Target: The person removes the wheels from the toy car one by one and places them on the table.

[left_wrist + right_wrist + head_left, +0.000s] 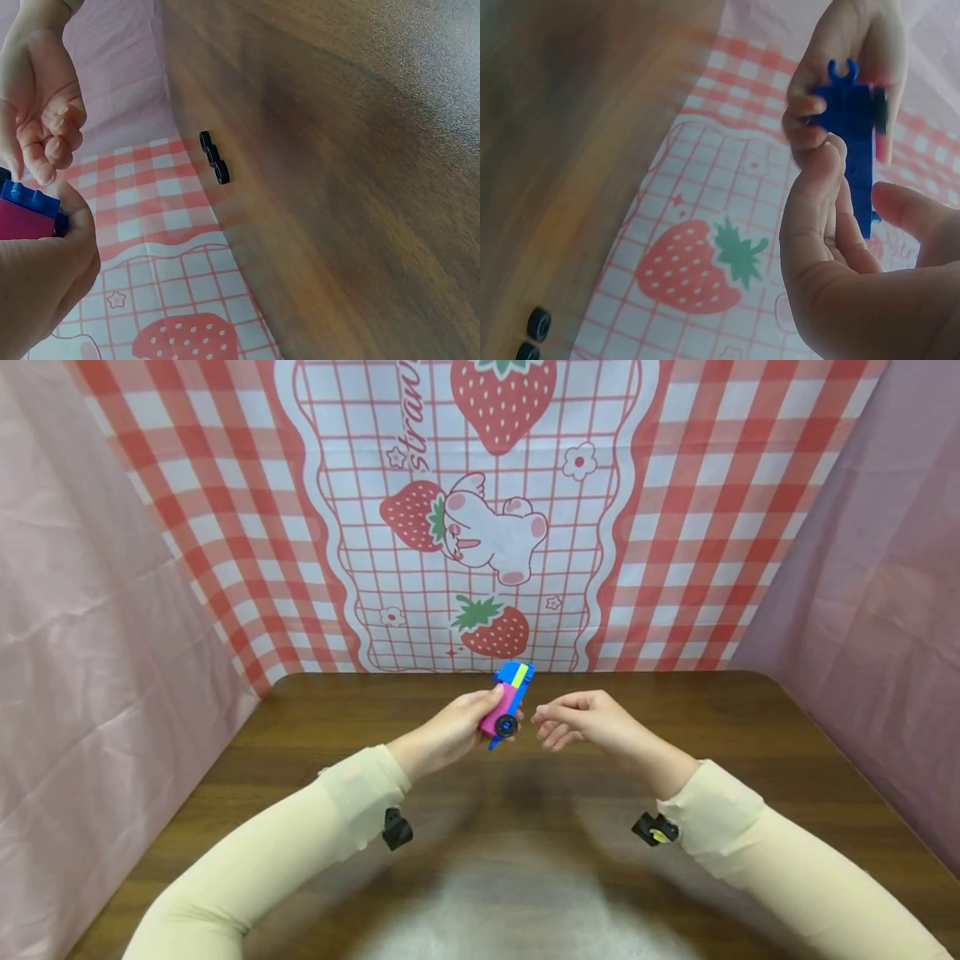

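My left hand (450,725) grips a small toy car of building bricks (512,675), raised over the table. Pink and blue bricks with a yellow-green stripe make up the car, and a black wheel (506,726) sits on the side facing me. Its blue underside (861,169) shows in the right wrist view, with a small hook-shaped clip (843,71) at one end. Just right of the car is my right hand (588,717), its fingers loosely bent and nothing visible between thumb and fingertips.
Several black tyres (213,156) lie in a row on the wooden table (315,877), near its far edge. Behind the table hangs a strawberry-print checked cloth (690,527). Pink curtains (97,610) flank both sides.
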A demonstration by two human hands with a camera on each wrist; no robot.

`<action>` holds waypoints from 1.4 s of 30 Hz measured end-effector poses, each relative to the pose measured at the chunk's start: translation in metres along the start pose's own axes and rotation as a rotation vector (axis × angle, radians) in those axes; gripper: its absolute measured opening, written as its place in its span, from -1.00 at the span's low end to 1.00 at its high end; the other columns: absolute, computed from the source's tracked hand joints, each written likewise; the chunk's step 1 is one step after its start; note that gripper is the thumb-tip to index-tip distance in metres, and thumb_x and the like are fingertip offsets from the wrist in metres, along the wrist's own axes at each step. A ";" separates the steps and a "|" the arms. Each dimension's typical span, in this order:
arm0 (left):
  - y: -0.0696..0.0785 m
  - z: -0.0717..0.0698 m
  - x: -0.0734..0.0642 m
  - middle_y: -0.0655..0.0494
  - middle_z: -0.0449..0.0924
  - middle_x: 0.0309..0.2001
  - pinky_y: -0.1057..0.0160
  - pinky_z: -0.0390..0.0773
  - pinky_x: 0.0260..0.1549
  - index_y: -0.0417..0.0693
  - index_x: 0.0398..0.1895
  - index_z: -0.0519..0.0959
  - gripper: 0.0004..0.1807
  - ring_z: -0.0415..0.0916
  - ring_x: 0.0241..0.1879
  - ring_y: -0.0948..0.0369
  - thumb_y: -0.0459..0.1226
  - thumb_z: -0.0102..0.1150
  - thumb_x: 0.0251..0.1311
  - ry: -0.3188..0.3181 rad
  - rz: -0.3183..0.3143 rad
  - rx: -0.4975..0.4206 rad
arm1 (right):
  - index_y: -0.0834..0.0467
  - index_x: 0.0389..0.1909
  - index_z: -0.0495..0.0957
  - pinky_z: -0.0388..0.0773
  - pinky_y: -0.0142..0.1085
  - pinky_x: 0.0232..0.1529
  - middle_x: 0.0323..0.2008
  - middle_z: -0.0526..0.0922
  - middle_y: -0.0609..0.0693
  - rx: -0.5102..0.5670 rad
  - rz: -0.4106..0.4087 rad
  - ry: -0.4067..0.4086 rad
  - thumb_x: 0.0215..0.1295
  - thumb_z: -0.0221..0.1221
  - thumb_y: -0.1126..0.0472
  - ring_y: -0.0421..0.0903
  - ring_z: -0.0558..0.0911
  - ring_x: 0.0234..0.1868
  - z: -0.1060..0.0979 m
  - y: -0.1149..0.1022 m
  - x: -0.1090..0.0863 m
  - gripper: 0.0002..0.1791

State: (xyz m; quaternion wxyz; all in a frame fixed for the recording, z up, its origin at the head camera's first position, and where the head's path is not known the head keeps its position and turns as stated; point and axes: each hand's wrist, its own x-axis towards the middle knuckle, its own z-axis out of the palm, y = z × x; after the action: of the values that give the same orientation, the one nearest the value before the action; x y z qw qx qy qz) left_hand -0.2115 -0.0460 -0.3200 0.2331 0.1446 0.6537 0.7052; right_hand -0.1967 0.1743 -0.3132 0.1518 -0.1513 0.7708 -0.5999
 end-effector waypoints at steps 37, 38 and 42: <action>-0.012 -0.002 -0.004 0.17 0.53 -0.29 0.29 0.47 -0.10 -0.30 0.06 0.32 -0.72 0.51 -0.25 0.31 -0.26 -0.17 0.47 -0.118 -0.044 0.097 | 0.32 -0.39 0.60 0.65 -0.14 -0.41 -0.51 0.69 0.11 -0.100 -0.063 -0.233 0.39 0.14 0.06 -0.12 0.65 -0.56 0.035 -0.002 0.003 -0.63; -0.012 -0.002 -0.005 0.18 0.54 -0.31 0.29 0.49 -0.11 -0.29 0.03 0.33 -0.74 0.52 -0.26 0.31 -0.27 -0.18 0.47 -0.132 -0.043 0.091 | 0.32 -0.40 0.60 0.65 -0.18 -0.44 -0.53 0.68 0.11 -0.111 -0.069 -0.224 0.39 0.14 0.05 -0.13 0.64 -0.58 0.035 -0.002 0.003 -0.63; -0.012 -0.002 -0.005 0.22 0.56 -0.37 0.33 0.50 -0.19 -0.26 -0.05 0.36 -0.80 0.53 -0.31 0.33 -0.29 -0.19 0.46 -0.166 -0.036 0.088 | 0.30 -0.44 0.63 0.61 -0.27 -0.54 -0.59 0.66 0.13 -0.162 -0.075 -0.157 0.35 0.18 0.04 -0.13 0.60 -0.64 0.039 -0.002 0.000 -0.62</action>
State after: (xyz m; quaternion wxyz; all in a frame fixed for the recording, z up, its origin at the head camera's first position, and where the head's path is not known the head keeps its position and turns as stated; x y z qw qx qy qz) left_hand -0.2065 -0.0501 -0.3311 0.2925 0.2010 0.6650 0.6571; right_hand -0.1803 0.1397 -0.3200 0.1764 -0.2382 0.7964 -0.5272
